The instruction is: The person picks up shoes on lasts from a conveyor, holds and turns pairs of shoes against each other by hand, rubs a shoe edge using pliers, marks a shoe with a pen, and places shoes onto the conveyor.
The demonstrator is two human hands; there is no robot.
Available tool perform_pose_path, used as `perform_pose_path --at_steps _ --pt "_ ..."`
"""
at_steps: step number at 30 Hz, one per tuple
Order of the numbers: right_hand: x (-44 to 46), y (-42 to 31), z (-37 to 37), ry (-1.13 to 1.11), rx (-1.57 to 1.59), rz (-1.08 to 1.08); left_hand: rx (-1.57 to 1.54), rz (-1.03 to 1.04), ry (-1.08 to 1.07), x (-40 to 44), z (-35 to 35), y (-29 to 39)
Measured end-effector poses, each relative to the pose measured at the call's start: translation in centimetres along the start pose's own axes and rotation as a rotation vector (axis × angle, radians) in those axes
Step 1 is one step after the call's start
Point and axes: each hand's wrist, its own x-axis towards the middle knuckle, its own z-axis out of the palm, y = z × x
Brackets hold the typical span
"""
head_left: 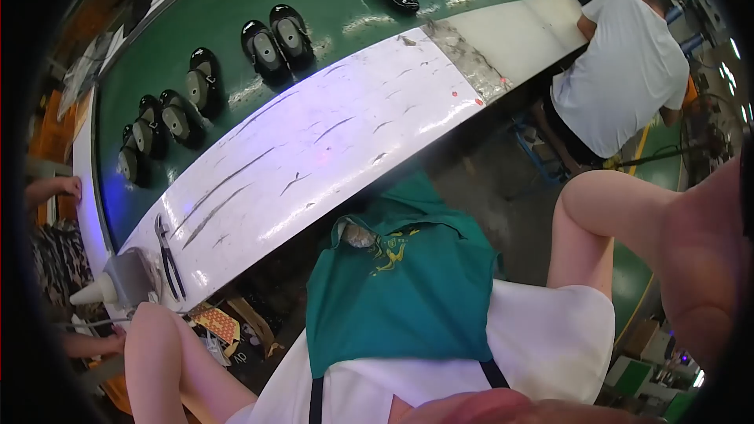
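Note:
Both my arms are bent, with the elbows out to the sides. My right hand (703, 267) is a large, blurred patch of skin close to the camera at the right edge; its fingers and anything in them are hidden. My left hand is out of the frame; only the left arm (157, 361) shows at the lower left. A green apron (408, 290) with a yellow print lies over my white clothing. Pliers (167, 259) and a grey bottle with a pale nozzle (129, 279) are on the near left end of the white worktop (314, 133).
Black shiny shoes (267, 51) stand along the green belt (338, 0) beyond the worktop. A person in a white shirt (620, 71) sits at the right. Another person's hands (71, 187) show at the far left. Below the worktop's left end is an orange patterned item (217, 322).

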Motion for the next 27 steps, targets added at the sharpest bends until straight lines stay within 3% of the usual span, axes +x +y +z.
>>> perform_pose_path --at_steps 10,18,27 --pt "2.5 0.0 5.2 0.072 0.039 -0.254 0.187 0.13 0.095 0.0 1.4 3.2" --pt "7.5 -0.4 14.2 0.116 0.055 -0.255 0.237 0.12 0.042 0.5 1.9 3.6" --pt "9.5 -1.0 17.3 0.088 -0.068 -0.251 0.178 0.057 0.076 -0.3 2.9 2.3"
